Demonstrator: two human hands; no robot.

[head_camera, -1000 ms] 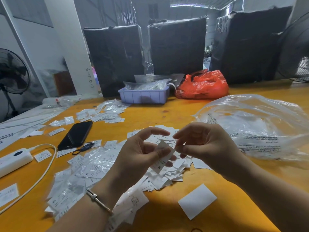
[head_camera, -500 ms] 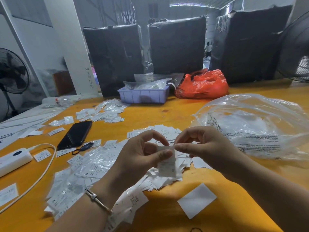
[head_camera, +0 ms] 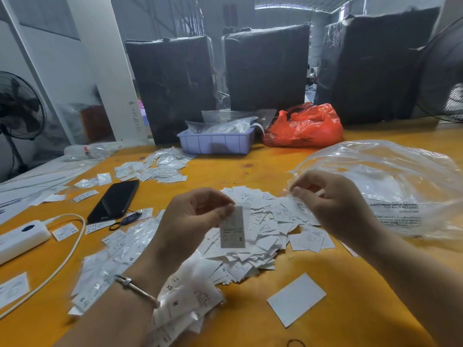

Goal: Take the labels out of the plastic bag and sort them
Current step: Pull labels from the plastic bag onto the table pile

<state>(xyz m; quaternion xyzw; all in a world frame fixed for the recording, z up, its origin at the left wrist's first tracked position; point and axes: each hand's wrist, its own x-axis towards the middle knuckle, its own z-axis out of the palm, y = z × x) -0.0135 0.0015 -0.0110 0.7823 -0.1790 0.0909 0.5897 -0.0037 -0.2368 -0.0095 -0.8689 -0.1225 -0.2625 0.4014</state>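
A: What has the left hand [head_camera: 190,221] got?
B: A label [head_camera: 233,227] marked S, pinched at its top, hanging below the fingertips over the label pile [head_camera: 263,236].
A: The right hand [head_camera: 333,206]?
B: Pinching a small clear sleeve [head_camera: 293,205], just beside the big plastic bag [head_camera: 390,186].

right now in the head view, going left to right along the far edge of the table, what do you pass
clear bottle → scattered labels → purple tray → red bag
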